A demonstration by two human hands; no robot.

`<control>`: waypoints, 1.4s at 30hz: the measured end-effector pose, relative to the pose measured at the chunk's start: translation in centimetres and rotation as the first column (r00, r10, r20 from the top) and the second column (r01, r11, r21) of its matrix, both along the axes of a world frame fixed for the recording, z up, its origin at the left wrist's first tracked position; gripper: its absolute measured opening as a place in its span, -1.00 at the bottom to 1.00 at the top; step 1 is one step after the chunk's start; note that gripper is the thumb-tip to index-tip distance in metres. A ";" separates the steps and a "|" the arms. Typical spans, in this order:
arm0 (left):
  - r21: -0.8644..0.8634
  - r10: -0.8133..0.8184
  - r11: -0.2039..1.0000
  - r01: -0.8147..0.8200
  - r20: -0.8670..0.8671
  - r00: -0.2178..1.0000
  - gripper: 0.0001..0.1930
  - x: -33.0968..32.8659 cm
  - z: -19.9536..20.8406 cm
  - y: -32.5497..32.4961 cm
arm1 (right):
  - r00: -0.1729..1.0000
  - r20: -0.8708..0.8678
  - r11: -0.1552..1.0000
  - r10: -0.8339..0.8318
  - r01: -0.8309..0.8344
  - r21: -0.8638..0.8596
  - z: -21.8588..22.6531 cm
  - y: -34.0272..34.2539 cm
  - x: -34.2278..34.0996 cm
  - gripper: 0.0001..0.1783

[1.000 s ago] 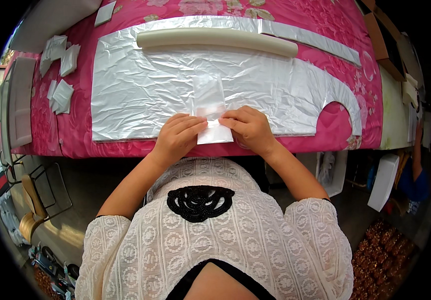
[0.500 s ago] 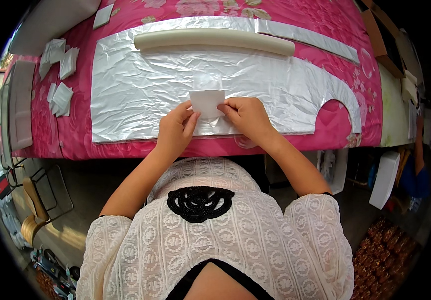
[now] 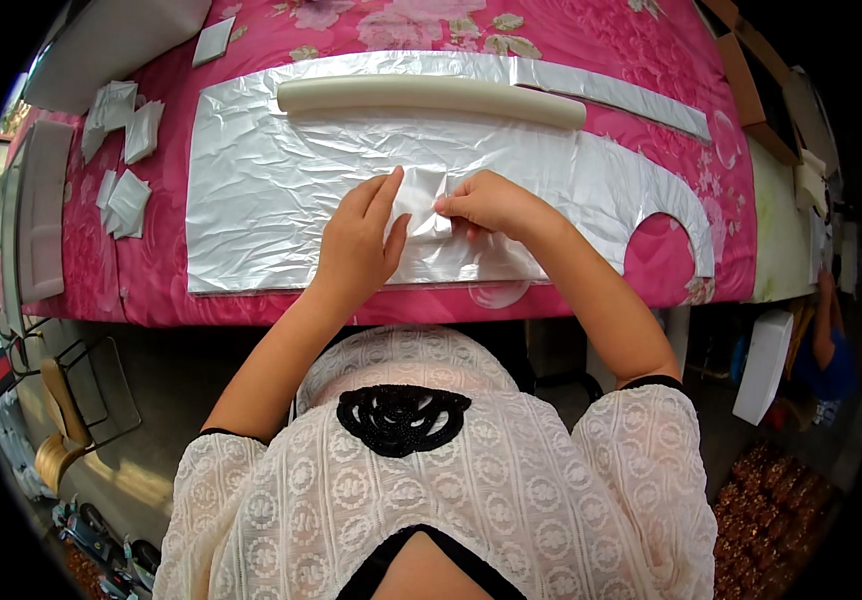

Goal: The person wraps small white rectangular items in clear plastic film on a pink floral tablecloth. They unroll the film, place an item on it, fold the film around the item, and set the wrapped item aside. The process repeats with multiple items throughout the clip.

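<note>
One packet (image 3: 424, 192) in pinched right hand (image 3: 498, 207)

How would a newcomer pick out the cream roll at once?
On the pink flowered tablecloth, find the wide silvery sheet. Lengthwise across its far part lies the cream roll, smooth, thick and rounded, unlike the flat, wrinkled sheet beneath it.

Silver plastic sheet (image 3: 271, 200) along the near edge of a pink floral tablecloth (image 3: 591, 30).
A long cream cylindrical roll (image 3: 431, 96) lies across the sheet's far part; nearer, a small white rectangular plastic piece (image 3: 421, 188) is over the sheet, between the left hand (image 3: 361, 228) and right hand (image 3: 493, 205). White square folded packets (image 3: 129, 203) lie left of the sheet; a brown rectangular cardboard box (image 3: 743, 88) stands at far right.
</note>
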State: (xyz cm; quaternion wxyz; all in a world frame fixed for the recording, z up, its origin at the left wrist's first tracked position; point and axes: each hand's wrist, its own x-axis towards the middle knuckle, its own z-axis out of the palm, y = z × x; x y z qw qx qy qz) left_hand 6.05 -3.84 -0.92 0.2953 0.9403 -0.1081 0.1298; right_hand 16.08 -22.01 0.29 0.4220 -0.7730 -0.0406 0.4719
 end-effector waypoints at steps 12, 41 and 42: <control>0.240 -0.113 0.959 0.154 -0.177 0.978 0.15 0.4 -2.6 -2.7 | 0.996 0.093 1.000 0.005 -0.002 -0.030 -0.2 -0.2 -1.0 -0.71; -0.225 0.141 0.868 -0.442 -0.742 0.655 -0.83 -10.5 4.2 9.2 | 0.319 0.920 0.726 0.229 -0.686 0.058 -0.1 11.3 -9.9 -0.79; -0.202 0.170 0.887 -0.417 -0.695 0.698 -0.85 -10.1 4.5 9.6 | 0.396 0.897 0.741 0.195 -0.659 0.130 -0.1 11.0 -8.7 -0.79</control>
